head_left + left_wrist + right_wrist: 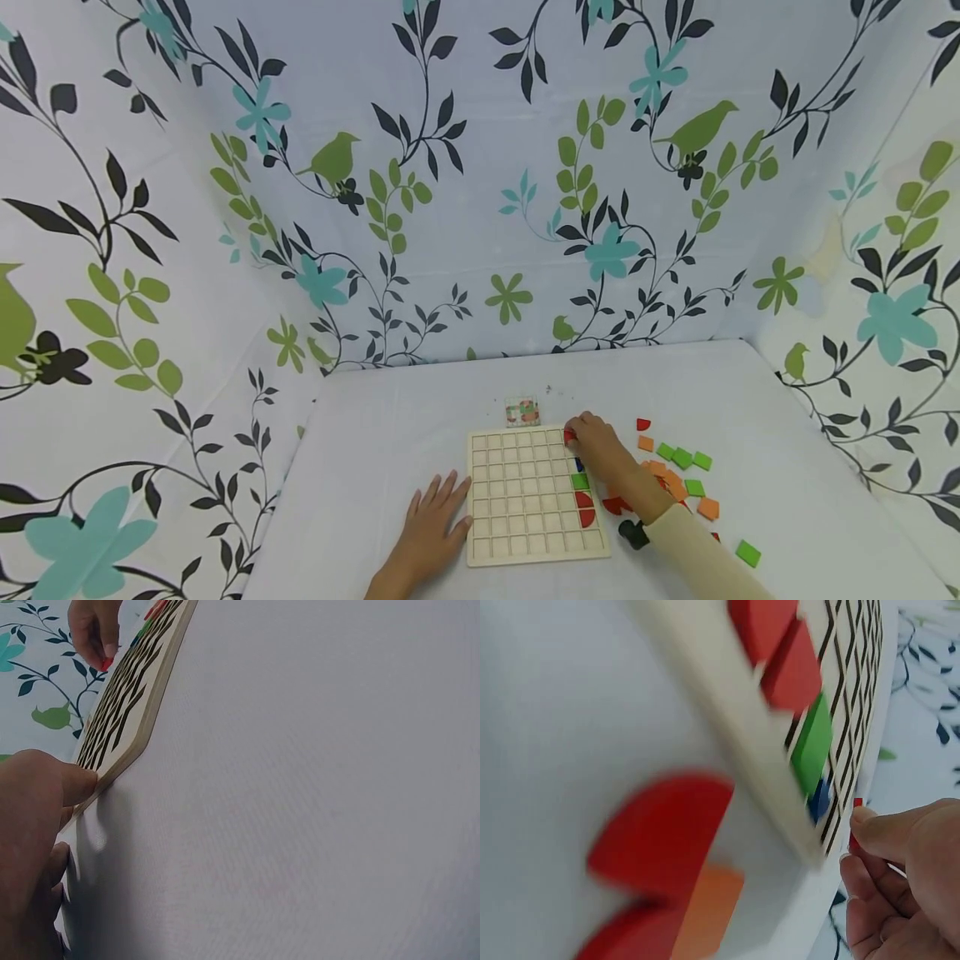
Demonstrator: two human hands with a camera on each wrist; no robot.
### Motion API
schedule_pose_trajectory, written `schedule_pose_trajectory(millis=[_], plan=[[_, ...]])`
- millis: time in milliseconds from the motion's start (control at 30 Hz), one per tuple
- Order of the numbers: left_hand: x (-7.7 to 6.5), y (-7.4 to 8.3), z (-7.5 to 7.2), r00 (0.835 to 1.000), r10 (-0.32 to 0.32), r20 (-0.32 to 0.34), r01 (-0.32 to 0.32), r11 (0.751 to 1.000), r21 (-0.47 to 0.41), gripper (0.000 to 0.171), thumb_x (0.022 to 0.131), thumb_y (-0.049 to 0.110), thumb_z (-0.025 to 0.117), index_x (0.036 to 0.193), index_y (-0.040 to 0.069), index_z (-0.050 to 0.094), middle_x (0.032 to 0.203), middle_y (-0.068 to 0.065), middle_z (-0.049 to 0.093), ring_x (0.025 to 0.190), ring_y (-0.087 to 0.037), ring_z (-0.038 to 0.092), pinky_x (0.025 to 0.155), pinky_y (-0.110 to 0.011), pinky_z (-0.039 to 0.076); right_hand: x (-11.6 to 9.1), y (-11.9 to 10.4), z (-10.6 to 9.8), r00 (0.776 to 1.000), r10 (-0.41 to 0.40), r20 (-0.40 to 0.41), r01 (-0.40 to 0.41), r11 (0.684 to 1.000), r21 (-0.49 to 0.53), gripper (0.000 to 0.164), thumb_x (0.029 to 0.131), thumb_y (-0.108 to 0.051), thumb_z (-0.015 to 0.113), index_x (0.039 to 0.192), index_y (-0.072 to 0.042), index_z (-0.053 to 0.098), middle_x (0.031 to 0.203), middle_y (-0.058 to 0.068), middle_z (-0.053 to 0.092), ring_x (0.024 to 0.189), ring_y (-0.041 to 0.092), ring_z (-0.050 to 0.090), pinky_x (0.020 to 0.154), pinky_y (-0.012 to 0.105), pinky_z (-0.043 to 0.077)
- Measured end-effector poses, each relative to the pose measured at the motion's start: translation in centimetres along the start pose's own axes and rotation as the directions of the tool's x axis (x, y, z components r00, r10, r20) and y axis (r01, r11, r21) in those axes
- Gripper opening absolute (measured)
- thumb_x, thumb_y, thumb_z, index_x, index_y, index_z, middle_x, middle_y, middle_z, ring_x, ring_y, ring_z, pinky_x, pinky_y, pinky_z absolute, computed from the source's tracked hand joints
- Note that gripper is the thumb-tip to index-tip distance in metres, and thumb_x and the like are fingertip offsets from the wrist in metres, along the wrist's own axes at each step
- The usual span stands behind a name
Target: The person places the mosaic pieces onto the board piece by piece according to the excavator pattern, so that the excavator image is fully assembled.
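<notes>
My right hand [600, 450] pinches a small red piece [856, 825] between thumb and fingers, over the far right corner of a pale wooden grid board [517, 500]. Along the board's right column sit a blue piece [820, 799], partly hidden by the hand in the head view, a green tile [580, 481], and two red quarter-round pieces [585, 509]. On the white cloth at the board's left side rests my left hand [431, 529], palm down with fingers spread. Its thumb [79, 784] touches the board's edge in the left wrist view.
Right of the board lie scattered loose pieces, among them a green tile [748, 552], an orange piece [708, 508] and a red piece [643, 424]. A black object [634, 534] lies beside the right sleeve. Behind the board is a small patterned card [522, 412]. Printed fabric surrounds the table.
</notes>
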State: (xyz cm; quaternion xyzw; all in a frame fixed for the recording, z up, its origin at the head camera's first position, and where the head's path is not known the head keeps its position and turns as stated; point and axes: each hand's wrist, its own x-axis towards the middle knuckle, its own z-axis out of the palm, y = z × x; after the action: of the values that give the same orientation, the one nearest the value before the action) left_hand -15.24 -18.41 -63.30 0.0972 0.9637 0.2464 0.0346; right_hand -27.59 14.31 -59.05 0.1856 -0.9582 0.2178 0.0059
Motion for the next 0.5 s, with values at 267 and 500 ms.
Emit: schedule_pose_trajectory(millis=[267, 500], plan=[[-0.2, 0.2, -0.1, 1.0, 0.0, 0.001, 0.0, 1.0, 0.0, 0.06, 0.106, 0.043, 0.057, 0.162, 0.025, 0.045, 0.171, -0.01, 0.035, 0.16, -0.042, 0.023, 0.124, -0.075, 0.012, -0.2, -1.6, 1.3, 0.999, -0.045, 0.028, 0.044, 0.999, 0.023, 0.017, 0.096, -0.011, 0.078, 0.111, -0.009, 0.069, 0.099, 0.001, 0.066, 0.094, 0.02, 0.06, 0.087, 0.047, 0.053], [-0.1, 0.0, 0.1, 1.0, 0.003, -0.01, -0.003, 1.0, 0.003, 0.06, 0.106, 0.043, 0.058, 0.162, 0.025, 0.045, 0.171, -0.01, 0.036, 0.16, -0.042, 0.024, 0.124, -0.075, 0.013, 0.3, -1.6, 1.3, 0.994, -0.043, 0.104, 0.037, 0.998, 0.055, 0.01, 0.097, -0.013, 0.077, 0.105, -0.012, 0.073, 0.099, -0.001, 0.067, 0.097, 0.02, 0.06, 0.093, 0.052, 0.052]])
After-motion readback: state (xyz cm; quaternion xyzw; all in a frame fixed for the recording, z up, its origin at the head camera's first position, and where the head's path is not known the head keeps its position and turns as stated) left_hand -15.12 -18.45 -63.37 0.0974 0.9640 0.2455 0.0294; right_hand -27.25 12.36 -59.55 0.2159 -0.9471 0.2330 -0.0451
